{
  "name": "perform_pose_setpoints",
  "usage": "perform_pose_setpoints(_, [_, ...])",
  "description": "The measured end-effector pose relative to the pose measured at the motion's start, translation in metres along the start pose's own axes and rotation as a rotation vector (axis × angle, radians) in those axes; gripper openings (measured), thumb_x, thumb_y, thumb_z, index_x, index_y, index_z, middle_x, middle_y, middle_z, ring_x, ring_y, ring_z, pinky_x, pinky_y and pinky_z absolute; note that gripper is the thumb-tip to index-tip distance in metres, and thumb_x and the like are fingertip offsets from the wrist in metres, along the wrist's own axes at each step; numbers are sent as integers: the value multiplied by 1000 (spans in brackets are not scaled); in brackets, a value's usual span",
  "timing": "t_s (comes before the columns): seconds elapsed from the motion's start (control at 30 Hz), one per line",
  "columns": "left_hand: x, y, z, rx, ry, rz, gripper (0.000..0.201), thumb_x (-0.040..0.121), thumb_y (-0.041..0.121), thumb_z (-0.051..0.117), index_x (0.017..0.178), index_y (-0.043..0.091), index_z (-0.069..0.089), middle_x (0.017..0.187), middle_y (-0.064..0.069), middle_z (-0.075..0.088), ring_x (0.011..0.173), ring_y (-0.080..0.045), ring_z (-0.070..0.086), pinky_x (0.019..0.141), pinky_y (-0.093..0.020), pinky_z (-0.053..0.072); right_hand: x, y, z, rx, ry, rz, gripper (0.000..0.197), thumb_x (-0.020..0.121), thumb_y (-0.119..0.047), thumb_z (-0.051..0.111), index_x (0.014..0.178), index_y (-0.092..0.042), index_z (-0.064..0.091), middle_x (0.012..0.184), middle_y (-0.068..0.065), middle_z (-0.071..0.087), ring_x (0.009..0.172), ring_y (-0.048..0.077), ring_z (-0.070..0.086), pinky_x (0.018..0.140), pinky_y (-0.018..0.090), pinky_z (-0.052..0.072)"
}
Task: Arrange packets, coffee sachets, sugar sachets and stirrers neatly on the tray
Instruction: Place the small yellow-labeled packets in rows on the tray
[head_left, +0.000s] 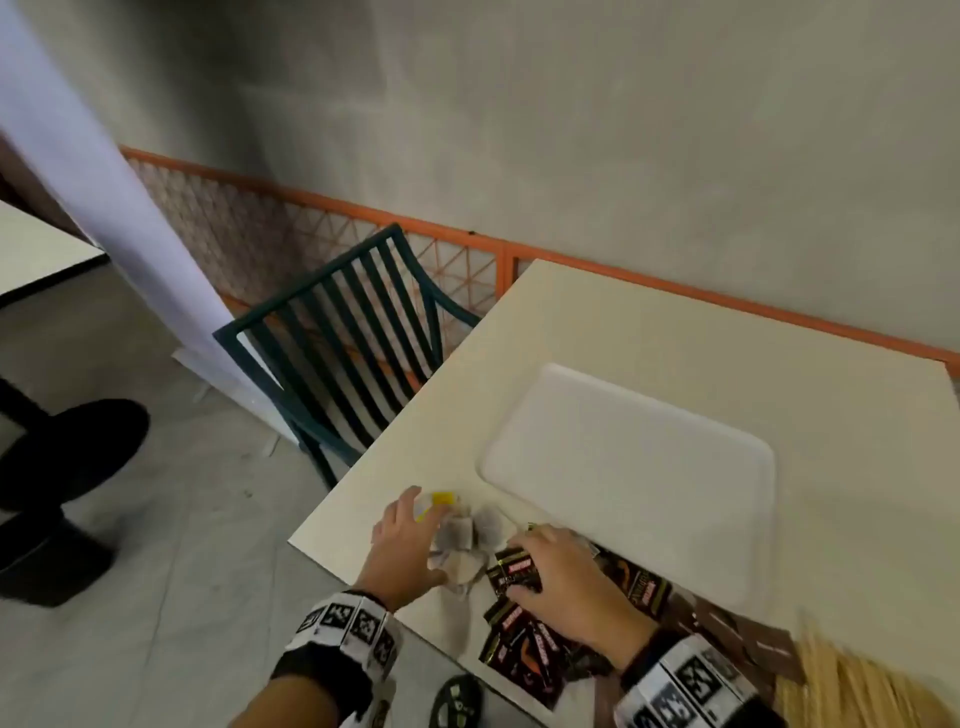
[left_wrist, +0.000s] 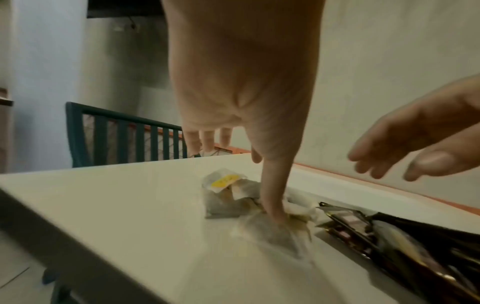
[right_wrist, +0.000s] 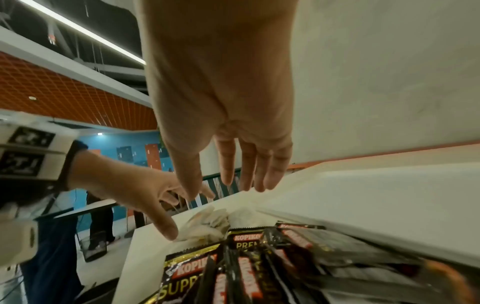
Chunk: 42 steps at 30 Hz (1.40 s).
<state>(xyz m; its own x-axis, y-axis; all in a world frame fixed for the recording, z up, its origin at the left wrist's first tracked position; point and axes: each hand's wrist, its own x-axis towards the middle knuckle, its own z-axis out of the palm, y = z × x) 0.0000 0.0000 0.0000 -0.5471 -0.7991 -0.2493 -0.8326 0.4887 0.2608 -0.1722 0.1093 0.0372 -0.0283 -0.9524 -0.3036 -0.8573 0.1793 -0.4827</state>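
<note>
A white tray (head_left: 628, 467) lies bare on the cream table (head_left: 649, 322). Just in front of its near left corner sits a heap of tea bag packets (head_left: 470, 540), one with a yellow tag (left_wrist: 224, 181). My left hand (head_left: 423, 535) is spread over that heap, and its thumb (left_wrist: 272, 197) presses down on the bags. Black coffee sachets (head_left: 519, 642) lie to the right, and my right hand (head_left: 524, 566) hovers flat over them with straight fingers (right_wrist: 226, 172), holding nothing. Brown sugar sachets (head_left: 737, 629) and wooden stirrers (head_left: 841, 686) lie near the bottom right.
A dark green slatted chair (head_left: 353, 332) stands at the table's left side. An orange rail (head_left: 675, 291) runs along the grey wall behind. Someone's dark shoe (head_left: 67, 447) is on the floor at the left. A small dark object (head_left: 457, 701) lies under the table's near edge.
</note>
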Motion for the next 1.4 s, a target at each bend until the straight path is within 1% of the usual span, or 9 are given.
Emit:
perform_pose_setpoints(0.17, [40,-12,-8,73,-235,64,104,66,44,77,147,36,12,155,-11,-5,141,-35,8,113,-47,17,54,-13,25,-98,-20,59,66,82,-45,58,136,-19,31,137,4,33,128,24,29,105,40,29])
perform_pose_setpoints(0.37, [62,-28,2,86,-297,179,89,67,37,76,140,32,25,141,-7,23,122,-30,34,96,-44,42,83,-19,46,-226,-34,139,89,70,-62,60,139,-23,20,137,5,34,126,27,32,102,44,25])
perform_pose_setpoints(0.57, [84,-35,-1,-116,-344,216,49,78,28,67,122,24,47,122,-6,38,109,-28,45,92,-25,42,100,-23,46,-276,-15,182,52,82,-43,50,126,-17,41,124,8,45,115,28,43,95,43,32])
perform_pose_setpoints(0.67, [89,-39,-4,-163,-416,298,40,73,21,68,112,17,58,120,2,50,103,-18,40,77,-8,29,103,-18,45,-200,49,96,41,75,-36,45,107,-14,58,101,9,59,94,32,59,77,43,47])
perform_pose_setpoints(0.8, [87,-46,-14,-668,-424,161,23,65,1,70,81,17,63,76,3,63,67,-6,59,65,-23,50,102,-9,34,10,47,92,39,84,-25,46,120,-13,50,114,7,54,104,25,51,88,32,40])
perform_pose_setpoints(0.97, [74,-49,-23,-1112,-465,-49,11,80,3,60,90,6,58,75,-13,65,67,-19,63,61,-24,48,95,3,12,416,171,143,25,84,-18,59,108,-14,55,95,3,57,82,16,53,65,14,38])
perform_pose_setpoints(1.07, [70,-51,-24,-1324,-457,-159,14,72,14,62,86,10,65,86,-23,62,79,-28,58,68,-30,45,89,14,4,877,226,211,19,83,-13,64,100,-18,59,87,-2,65,70,15,56,69,25,45])
perform_pose_setpoints(1.13, [69,-52,-21,-1450,-402,-274,10,82,12,58,88,9,66,82,-16,67,73,-20,64,63,-26,49,87,21,2,1082,233,241,21,83,-6,63,103,-12,59,81,3,64,72,17,58,70,30,48])
perform_pose_setpoints(1.4, [62,-40,-23,-1674,-421,-458,20,89,8,42,87,2,61,76,-9,65,68,-17,62,60,-27,54,81,22,-13,1357,197,198,15,88,0,53,100,-6,61,72,3,65,70,17,60,70,32,47])
